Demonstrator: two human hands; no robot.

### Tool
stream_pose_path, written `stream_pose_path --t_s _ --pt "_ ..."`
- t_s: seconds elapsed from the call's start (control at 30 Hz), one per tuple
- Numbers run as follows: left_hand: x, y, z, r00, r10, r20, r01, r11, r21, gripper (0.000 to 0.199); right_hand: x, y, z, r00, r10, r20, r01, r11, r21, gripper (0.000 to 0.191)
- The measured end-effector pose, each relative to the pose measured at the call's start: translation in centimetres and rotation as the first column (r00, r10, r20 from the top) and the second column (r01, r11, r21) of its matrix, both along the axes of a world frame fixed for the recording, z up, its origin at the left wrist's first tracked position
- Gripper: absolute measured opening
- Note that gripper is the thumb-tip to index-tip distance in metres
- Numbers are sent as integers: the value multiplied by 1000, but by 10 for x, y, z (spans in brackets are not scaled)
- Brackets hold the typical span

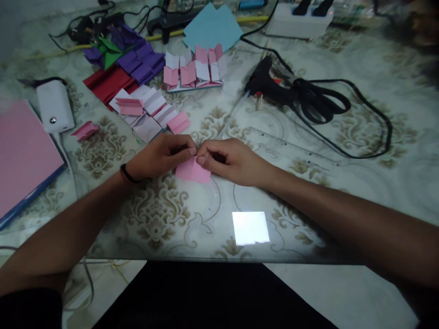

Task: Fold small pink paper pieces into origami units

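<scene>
A small pink sheet of paper (193, 171) lies at the middle of the table, its far edge pinched between the fingertips of both hands. My left hand (169, 153), with a black band at the wrist, is closed on the far edge from the left. From the right, my right hand (233, 160) pinches the same edge, thumb and forefinger together, so the fingertips of the two hands nearly meet. Just beyond my left hand are folded white and pink paper pieces (147, 112). A separate folded pink piece (85, 131) lies farther left.
A black glue gun (270, 84) with coiled cord sits at back right, near a clear ruler (295, 146). Folded purple paper (142, 61), red paper (109, 84), and blue sheets (212, 27) lie at the back. A white power bank (55, 105) and pink sheets (24, 155) are left.
</scene>
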State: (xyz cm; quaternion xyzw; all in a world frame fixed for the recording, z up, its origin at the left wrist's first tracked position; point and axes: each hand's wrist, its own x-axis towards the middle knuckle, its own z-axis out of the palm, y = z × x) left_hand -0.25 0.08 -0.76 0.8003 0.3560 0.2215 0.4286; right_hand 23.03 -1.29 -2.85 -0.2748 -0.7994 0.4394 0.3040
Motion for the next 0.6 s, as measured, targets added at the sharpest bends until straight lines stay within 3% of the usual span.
stream_pose_path --t_s 0.6 --pt "0 0 1 1000 -1 -12 1 1000 17 24 0 1 1 1000 4 -6 -4 1000 28 19"
